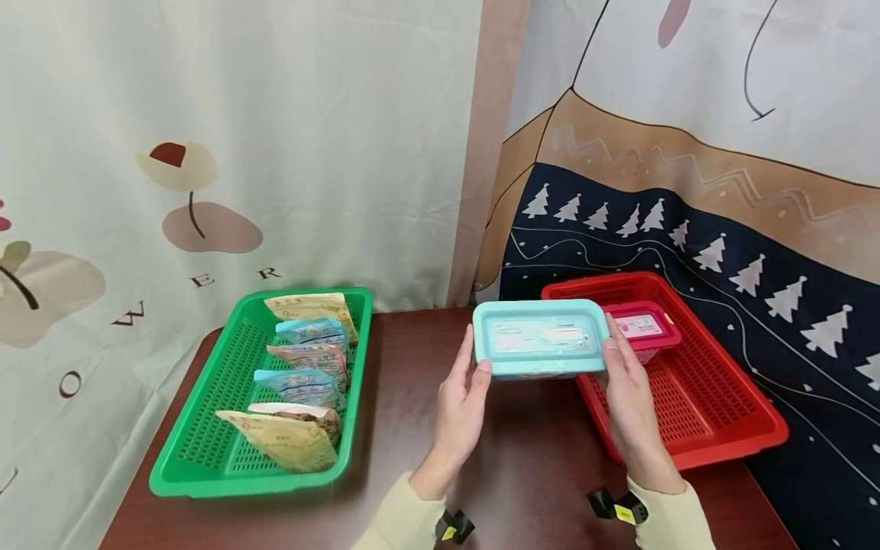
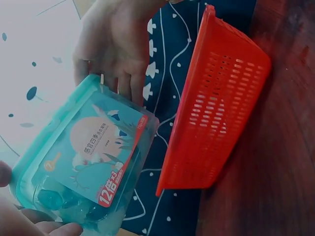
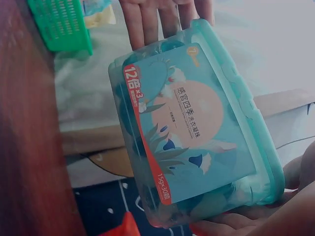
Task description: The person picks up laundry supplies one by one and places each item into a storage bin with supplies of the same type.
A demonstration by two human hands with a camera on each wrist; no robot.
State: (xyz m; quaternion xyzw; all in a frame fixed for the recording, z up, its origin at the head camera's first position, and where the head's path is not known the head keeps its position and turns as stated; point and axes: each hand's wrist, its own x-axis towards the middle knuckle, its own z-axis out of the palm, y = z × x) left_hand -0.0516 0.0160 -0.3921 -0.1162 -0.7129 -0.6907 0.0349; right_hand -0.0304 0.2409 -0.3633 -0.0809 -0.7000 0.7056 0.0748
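Observation:
A clear tub of laundry pods [image 1: 541, 338] with a teal lid is held up above the table between my two hands. My left hand [image 1: 461, 405] grips its left end, thumb at the lid's edge. At the right end, my right hand [image 1: 629, 401] holds it the same way. The front label [image 3: 189, 123] shows in both wrist views, with teal pods visible through the plastic. Behind the tub and to the right, a tub with a pink lid [image 1: 649, 325] sits in the red basket [image 1: 745, 416], partly hidden by the teal one and my right hand.
To the left stands a green basket [image 1: 158, 477] with several upright packets [image 1: 289, 443] in a row along its right side. Both baskets stand on a dark reddish table [image 1: 406, 443]. Patterned curtains [image 1: 385, 153] hang close behind and to the right.

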